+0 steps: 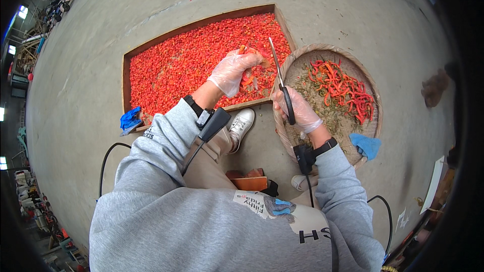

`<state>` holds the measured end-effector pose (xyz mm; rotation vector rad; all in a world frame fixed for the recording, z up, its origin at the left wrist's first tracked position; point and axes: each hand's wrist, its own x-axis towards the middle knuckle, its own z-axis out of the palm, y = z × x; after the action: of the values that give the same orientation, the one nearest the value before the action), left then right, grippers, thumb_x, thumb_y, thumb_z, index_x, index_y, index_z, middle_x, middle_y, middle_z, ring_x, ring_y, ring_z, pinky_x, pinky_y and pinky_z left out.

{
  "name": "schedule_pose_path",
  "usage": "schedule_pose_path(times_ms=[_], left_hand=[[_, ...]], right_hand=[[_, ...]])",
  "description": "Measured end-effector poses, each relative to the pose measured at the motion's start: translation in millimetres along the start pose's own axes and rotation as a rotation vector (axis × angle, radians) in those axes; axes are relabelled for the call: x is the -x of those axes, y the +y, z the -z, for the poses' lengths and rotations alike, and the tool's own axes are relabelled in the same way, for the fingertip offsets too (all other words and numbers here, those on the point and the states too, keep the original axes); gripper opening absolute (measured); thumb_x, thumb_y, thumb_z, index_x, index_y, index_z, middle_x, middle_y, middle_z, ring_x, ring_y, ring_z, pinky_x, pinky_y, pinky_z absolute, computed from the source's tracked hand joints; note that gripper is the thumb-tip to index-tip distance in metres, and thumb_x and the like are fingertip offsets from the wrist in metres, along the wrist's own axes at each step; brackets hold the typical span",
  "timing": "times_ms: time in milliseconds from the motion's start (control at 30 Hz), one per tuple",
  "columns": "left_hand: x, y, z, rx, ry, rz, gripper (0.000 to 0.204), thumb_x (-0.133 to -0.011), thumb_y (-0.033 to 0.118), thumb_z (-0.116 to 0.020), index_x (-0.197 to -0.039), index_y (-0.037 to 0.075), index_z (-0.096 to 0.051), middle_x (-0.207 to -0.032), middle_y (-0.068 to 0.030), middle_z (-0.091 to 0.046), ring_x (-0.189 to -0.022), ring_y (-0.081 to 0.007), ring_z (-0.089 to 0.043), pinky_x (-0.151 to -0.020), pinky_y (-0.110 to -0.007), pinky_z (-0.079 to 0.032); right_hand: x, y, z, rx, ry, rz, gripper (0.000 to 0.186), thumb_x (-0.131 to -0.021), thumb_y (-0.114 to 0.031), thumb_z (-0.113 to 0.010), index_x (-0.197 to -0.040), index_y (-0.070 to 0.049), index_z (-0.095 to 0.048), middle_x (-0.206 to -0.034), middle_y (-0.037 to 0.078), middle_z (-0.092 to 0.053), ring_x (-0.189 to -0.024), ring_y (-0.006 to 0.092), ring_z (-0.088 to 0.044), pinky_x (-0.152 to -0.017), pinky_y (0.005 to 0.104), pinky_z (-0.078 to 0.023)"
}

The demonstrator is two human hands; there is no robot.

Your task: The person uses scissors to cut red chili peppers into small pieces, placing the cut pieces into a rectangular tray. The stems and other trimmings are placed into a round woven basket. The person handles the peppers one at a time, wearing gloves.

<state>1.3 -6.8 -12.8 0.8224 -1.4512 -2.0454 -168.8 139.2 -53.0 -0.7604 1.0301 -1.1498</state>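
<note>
My left hand, in a clear plastic glove, is closed around orange-red bits that look like chili, above a wooden tray filled with chopped red chilies. Just right of it, my gloved right hand grips black-handled scissors, their long blades pointing up past my left hand. Beside and below that hand is a round woven basket with long whole red chilies and scattered green stems.
A blue cloth lies on the basket's lower right, and a blue plastic item at the tray's lower left corner. A small wooden seat is under me. Cluttered goods and bikes line the left edge of the concrete floor.
</note>
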Motion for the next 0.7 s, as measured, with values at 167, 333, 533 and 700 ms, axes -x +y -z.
schedule_pose_path(times_ms=[167, 333, 533, 700], left_hand=[[4.7, 1.2, -4.7, -0.095, 0.066, 0.046, 0.022, -0.083, 0.025, -0.065, -0.090, 0.005, -0.062, -0.075, -0.0011, -0.060, -0.049, -0.0066, -0.045, -0.043, -0.023, -0.040], [6.9, 5.5, -6.4, -0.122, 0.055, 0.035, 0.025, -0.082, 0.028, -0.067, -0.094, 0.006, -0.059, -0.070, 0.0009, -0.056, -0.049, -0.0060, -0.046, -0.043, -0.021, -0.037], [10.8, 15.5, -4.5, -0.336, 0.037, 0.040, 0.031, -0.085, 0.035, -0.063, -0.091, 0.005, -0.057, -0.070, -0.0023, -0.058, -0.051, -0.0094, -0.053, -0.043, -0.023, -0.038], [14.0, 22.0, -1.7, -0.321, -0.105, -0.008, 0.036, -0.087, 0.040, -0.060, -0.083, 0.005, -0.056, -0.069, -0.0039, -0.058, -0.048, -0.0117, -0.054, -0.043, -0.024, -0.040]], right_hand=[[0.2, -2.6, 3.1, 0.099, -0.105, -0.062, 0.016, -0.087, -0.018, -0.061, -0.094, -0.005, -0.056, -0.079, -0.002, -0.054, -0.069, 0.0070, -0.050, -0.064, 0.0211, -0.043], [1.3, -1.7, 0.4, 0.126, -0.115, 0.006, 0.027, -0.089, -0.033, -0.060, -0.092, -0.007, -0.056, -0.071, 0.000, -0.054, -0.057, 0.0052, -0.044, -0.051, 0.0190, -0.034], [3.5, -8.3, 4.5, 0.078, -0.123, -0.083, 0.035, -0.089, -0.042, -0.060, -0.092, -0.007, -0.056, -0.068, -0.001, -0.054, -0.056, 0.0054, -0.045, -0.050, 0.0187, -0.035], [12.5, -29.6, 19.8, 0.303, -0.186, -0.129, 0.039, -0.090, -0.046, -0.057, -0.088, -0.007, -0.058, -0.066, 0.000, -0.053, -0.055, 0.0063, -0.046, -0.050, 0.0202, -0.036]])
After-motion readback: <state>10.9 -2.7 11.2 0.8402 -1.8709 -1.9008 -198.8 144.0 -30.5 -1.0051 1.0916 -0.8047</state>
